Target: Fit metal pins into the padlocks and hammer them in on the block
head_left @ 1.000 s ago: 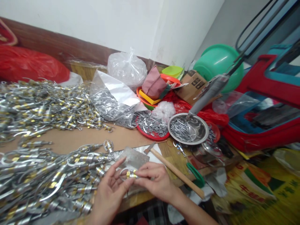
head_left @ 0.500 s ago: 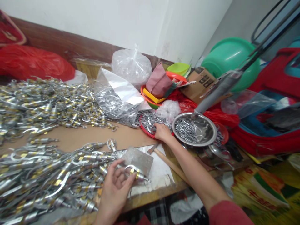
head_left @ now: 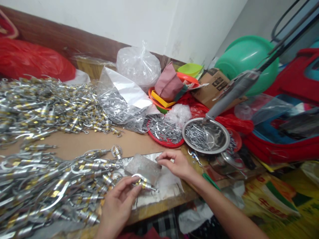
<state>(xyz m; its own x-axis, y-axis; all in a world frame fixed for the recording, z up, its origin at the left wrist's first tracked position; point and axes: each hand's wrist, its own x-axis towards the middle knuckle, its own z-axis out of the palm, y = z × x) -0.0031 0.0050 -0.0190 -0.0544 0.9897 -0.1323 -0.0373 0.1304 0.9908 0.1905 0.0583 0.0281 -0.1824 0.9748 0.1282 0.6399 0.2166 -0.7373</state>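
My left hand [head_left: 124,196] pinches a small metal hook fitting [head_left: 146,184] with a yellow band, held over the near part of a flat grey metal plate [head_left: 143,167]. The plate lies on white paper [head_left: 171,189] at the table's front edge. At the plate's right corner, my right hand [head_left: 173,162] has thumb and fingertips pressed together; what they hold, if anything, is too small to name. Behind it stands a red tray [head_left: 165,143] of small silvery metal pieces.
Piles of similar fittings [head_left: 59,106] cover the left side. A steel bowl [head_left: 183,136] of pins stands right of the tray, with a grey tool handle [head_left: 231,93] slanting above it. Plastic bags [head_left: 138,66] and a green basin [head_left: 249,63] are behind.
My right hand has left the red tray and come nearer, to the metal plate's corner. My left hand still holds the fitting in nearly the same place.
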